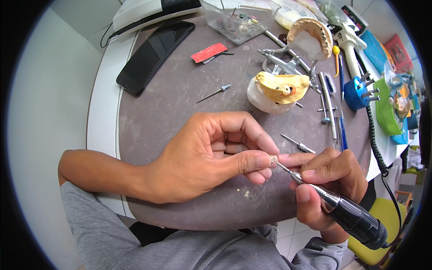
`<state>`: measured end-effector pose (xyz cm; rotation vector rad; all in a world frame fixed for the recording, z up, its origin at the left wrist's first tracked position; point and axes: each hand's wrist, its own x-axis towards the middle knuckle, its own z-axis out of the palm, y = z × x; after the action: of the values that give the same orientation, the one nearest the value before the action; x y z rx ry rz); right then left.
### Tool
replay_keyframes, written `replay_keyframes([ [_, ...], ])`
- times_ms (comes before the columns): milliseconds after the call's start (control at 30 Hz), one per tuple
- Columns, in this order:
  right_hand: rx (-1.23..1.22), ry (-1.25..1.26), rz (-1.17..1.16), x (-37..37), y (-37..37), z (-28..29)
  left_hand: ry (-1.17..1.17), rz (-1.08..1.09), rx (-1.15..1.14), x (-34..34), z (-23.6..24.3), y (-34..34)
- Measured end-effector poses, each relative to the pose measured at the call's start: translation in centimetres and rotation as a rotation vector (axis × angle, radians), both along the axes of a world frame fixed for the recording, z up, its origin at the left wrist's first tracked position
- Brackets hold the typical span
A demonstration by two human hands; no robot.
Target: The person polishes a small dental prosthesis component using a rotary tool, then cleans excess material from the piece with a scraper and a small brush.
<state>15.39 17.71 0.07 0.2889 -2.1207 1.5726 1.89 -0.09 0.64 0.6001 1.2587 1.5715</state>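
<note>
Left forearm enters from 8 o'clock, bare below a grey sleeve pushed up at the elbow, running toward centre. Left hand (211,155) sits mid-frame, palm turned inward, knuckles toward 12 o'clock. Thumb and index finger pinched together at their tips toward 3 o'clock, remaining fingers curled into the palm beneath. Right hand (326,184) comes in from 4 o'clock, wrist bent, grey cuff just visible at the lower edge. Right fingers closed in a pen-style grip, thumb pressed on top, index finger extended toward 9 o'clock and touching the left fingertips. Both hands meet just right of centre, braced together.
</note>
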Motion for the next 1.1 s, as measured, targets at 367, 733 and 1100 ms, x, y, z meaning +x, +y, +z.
replay_keyframes([
  [367,0.101,0.019,0.038,-0.27,0.48,0.34,0.005,0.016,0.022,0.08,-0.37,0.05],
  [733,0.146,0.032,0.09,-0.78,0.51,0.43,-0.014,0.018,0.018,0.22,-0.6,-0.15],
  [1100,0.192,0.042,0.098,-0.82,0.59,0.68,-0.045,0.016,-0.001,0.23,-0.33,-0.2],
])
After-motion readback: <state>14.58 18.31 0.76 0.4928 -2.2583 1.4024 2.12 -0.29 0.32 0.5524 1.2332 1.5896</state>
